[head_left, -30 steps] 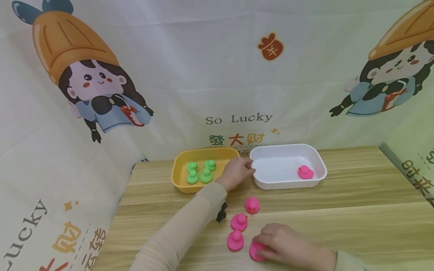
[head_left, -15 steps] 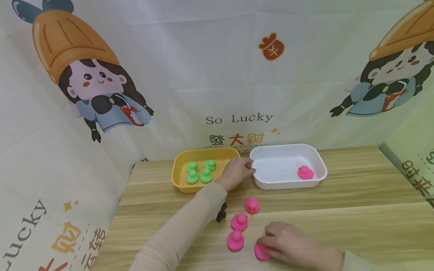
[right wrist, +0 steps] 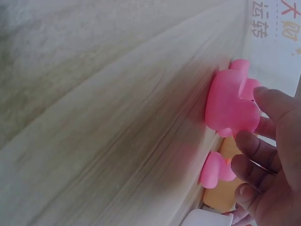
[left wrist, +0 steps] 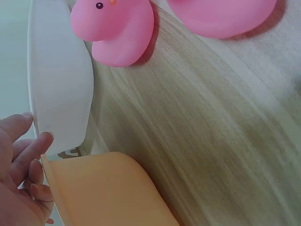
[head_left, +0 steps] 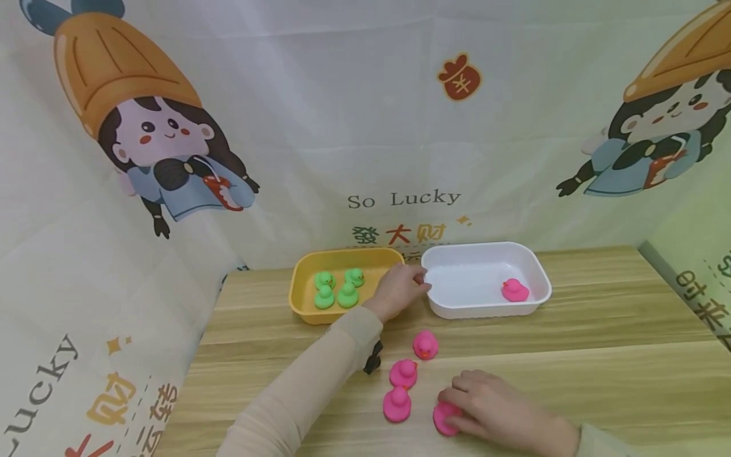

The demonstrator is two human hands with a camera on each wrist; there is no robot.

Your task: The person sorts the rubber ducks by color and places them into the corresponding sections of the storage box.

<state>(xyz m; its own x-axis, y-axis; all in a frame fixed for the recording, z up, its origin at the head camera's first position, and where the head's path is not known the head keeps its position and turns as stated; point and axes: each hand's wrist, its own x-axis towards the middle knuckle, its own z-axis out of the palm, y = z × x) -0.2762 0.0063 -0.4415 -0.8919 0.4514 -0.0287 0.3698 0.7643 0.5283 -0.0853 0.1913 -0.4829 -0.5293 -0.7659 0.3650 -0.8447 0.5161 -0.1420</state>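
Two hands are at work. Her right hand (head_left: pixel 502 409) curls its fingers round a pink duck (head_left: pixel 445 419) at the near edge of the wooden table (head_left: pixel 599 355), gripping its body. I'd judge the duck light, soft and squashy, a little slick, best pinched across the plump body rather than the head. Two more pink ducks (head_left: pixel 400 388) sit just beside it, a fourth (head_left: pixel 425 344) further back. The left hand (head_left: pixel 396 291) rests on the corner of the white tray (head_left: pixel 485 311), apparently pinching its rim, though the wrist view is unclear. One pink duck lies inside. Green ducks (head_left: pixel 338 289) fill the yellow tray (head_left: pixel 302 304). The backdrop (head_left: pixel 400 127) reads "So Lucky".
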